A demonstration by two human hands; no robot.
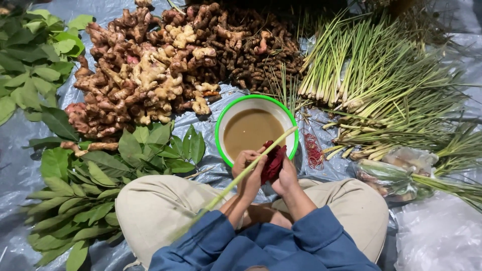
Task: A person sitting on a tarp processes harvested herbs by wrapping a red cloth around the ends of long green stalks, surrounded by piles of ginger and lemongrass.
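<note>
Left hand [247, 168] is closed around a lemongrass stalk [251, 165], right hand [285, 173] clutches a dark red cloth [274, 159], both beside the green-rimmed bowl [219, 131] of brown water.

A bowl [256, 103] with water in it sits on the plastic sheet [442, 236], just in front of the knees. The ginger pile [150, 70] lies behind it to the left. Lemongrass stalks [381, 75] lie to the right. Leaves [90, 185] lie on the left, beside the knee.
</note>
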